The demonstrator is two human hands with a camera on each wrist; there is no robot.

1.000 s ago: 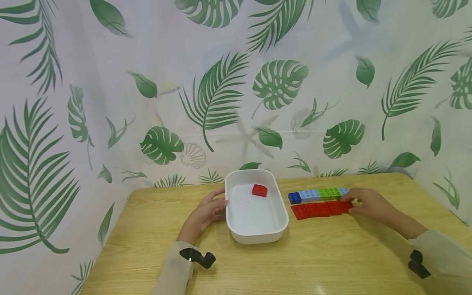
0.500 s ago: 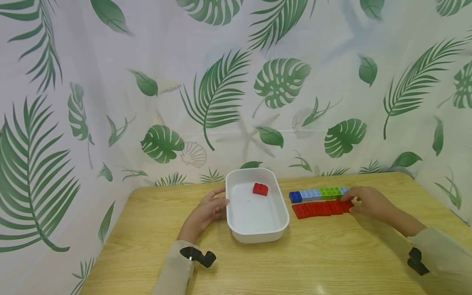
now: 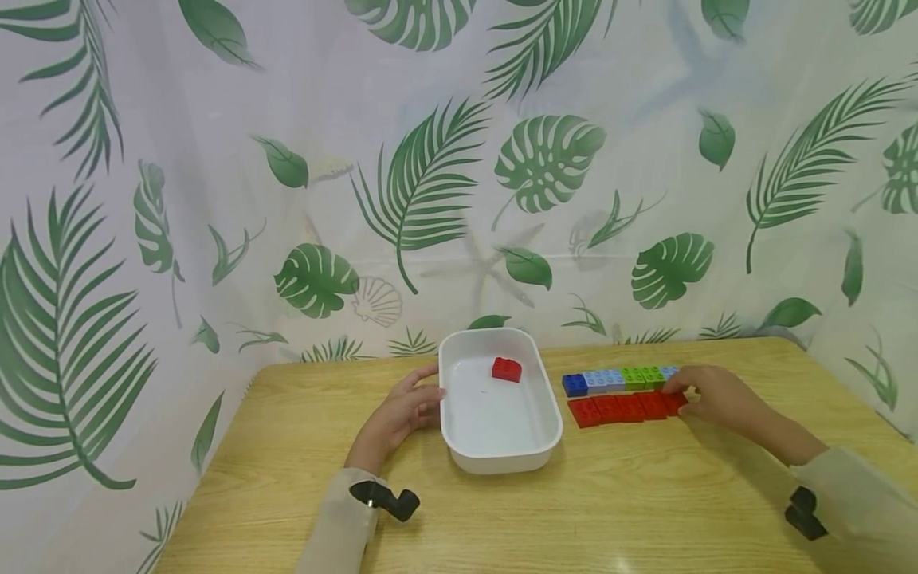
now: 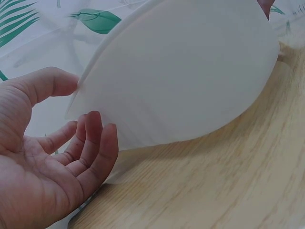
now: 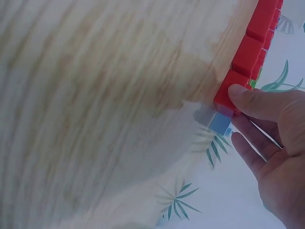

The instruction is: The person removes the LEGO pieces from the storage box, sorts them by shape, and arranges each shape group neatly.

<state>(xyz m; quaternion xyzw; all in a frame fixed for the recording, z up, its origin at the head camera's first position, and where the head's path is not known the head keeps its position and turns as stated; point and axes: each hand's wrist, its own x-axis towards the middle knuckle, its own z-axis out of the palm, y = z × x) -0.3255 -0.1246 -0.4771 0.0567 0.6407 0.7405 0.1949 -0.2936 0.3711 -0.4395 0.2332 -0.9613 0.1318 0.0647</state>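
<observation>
A white plastic tub [image 3: 495,430] stands on the table with one red toy brick [image 3: 507,370] in it. My left hand [image 3: 403,410] rests against the tub's left side. In the left wrist view the thumb touches the rim and the loosely bent fingers lie by the outer wall. My right hand [image 3: 717,399] pinches the red end brick [image 5: 227,93] of a row between thumb and fingers. The other red bricks [image 3: 619,408] run leftward from it, side by side. Right behind them lies a second row of dark blue [image 3: 574,385], light blue [image 3: 604,380] and green bricks [image 3: 642,377].
The wooden table [image 3: 502,526] reaches back to a white curtain [image 3: 445,199] printed with green leaves. A black wrist strap [image 3: 384,499] sits on the left sleeve, and another strap [image 3: 805,513] on the right.
The right wrist and sleeve have shifted slightly to the left, while the fingers stay on the end brick. The left hand and the tub hold their places.
</observation>
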